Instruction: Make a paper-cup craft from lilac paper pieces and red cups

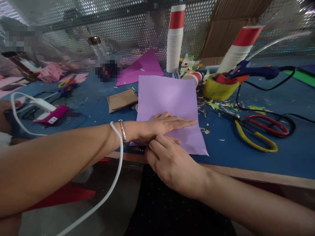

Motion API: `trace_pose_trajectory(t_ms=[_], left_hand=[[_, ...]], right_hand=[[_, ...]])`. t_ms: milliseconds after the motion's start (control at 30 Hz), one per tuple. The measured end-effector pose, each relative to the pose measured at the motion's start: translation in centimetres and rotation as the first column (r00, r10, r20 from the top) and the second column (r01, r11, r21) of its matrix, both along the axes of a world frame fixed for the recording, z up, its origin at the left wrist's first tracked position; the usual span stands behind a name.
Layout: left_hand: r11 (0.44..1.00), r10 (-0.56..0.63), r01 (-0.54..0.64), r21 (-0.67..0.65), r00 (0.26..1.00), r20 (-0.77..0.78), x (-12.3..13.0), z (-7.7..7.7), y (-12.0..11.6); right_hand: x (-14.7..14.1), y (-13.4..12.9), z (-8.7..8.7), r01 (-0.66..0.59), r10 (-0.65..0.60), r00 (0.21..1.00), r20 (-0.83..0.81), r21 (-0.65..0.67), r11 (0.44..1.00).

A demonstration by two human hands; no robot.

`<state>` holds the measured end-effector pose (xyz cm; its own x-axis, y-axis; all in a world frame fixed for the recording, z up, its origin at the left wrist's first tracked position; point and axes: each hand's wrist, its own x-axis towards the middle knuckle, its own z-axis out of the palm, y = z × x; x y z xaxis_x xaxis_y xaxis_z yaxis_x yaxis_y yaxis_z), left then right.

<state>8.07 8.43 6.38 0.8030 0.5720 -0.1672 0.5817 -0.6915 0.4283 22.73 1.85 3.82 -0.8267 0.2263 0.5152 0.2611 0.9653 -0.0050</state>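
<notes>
The person's left forearm [66, 154] is stretching across the near side, and the left hand [163, 125] is lying flat, with its fingers extended and a little apart, on the lilac paper sheet [168, 95] near the front edge of the blue table [219, 160]. The right hand [169, 164] is curling its fingers together just beside the left wrist, though I cannot tell whether they are pinching the paper, while scissors [242, 136] are resting at the right.
</notes>
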Motion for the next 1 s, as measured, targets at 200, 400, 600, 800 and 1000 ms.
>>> trace_pose_trajectory(t_ms=[200, 400, 600, 800, 1000], left_hand=[[0.998, -0.002, 0.003, 0.062, 1.0, -0.016, 0.0, -0.4, 0.2], [0.997, 0.015, -0.01, 0.08, 0.998, -0.069, 0.1, -0.4, 0.3], [0.994, 0.022, -0.016, 0.107, 0.999, -0.05, -0.2, -0.8, 0.0], [0.99, -0.018, 0.024, 0.139, 0.999, -0.041, -0.2, -0.8, -0.1], [0.974, -0.018, 0.023, 0.225, 1.0, -0.024, -0.3, -1.7, -0.1]], right_hand=[[-1.0, -0.4, -0.3, 0.015, -0.014, 0.998, -0.062, 0.018, 1.0], [-2.2, -1.1, -0.3, 0.03, -0.029, 0.995, -0.091, 0.016, 0.999], [-2.6, -1.3, -0.4, 0.036, -0.039, 0.995, -0.093, -0.029, 0.999], [-2.3, -1.1, -0.6, 0.0, -0.003, 0.997, -0.072, -0.035, 0.999], [-2.5, -1.2, -0.6, -0.024, 0.023, 0.997, -0.07, -0.017, 1.0]])
